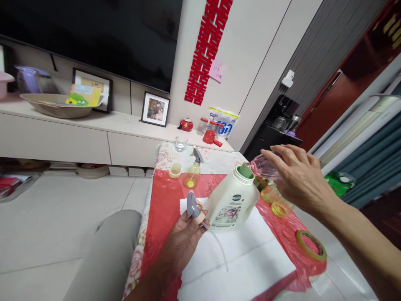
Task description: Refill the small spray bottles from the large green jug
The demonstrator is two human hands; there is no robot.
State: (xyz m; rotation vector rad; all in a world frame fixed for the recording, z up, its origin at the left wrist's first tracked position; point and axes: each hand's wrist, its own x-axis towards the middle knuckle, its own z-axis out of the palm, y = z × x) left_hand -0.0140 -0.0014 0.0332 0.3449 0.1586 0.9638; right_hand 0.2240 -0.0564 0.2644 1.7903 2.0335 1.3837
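Observation:
My left hand (183,242) is closed on a grey spray-trigger head (193,207) whose clear dip tube (219,248) hangs down over a white cloth (238,259). My right hand (299,177) grips a clear pinkish bottle (263,166), tipped sideways with its mouth at a green funnel (246,170). The funnel sits in the neck of a cream detergent jug (230,200) standing on the white cloth. The left hand's fingers are right beside the jug's base.
A yellow spray bottle (192,173), a small yellow cup (175,169) and a glass (181,143) stand farther back on the red-covered table (163,196). Yellow lids (275,202) and a tape roll (311,245) lie at right. My knee (115,234) is left of the table.

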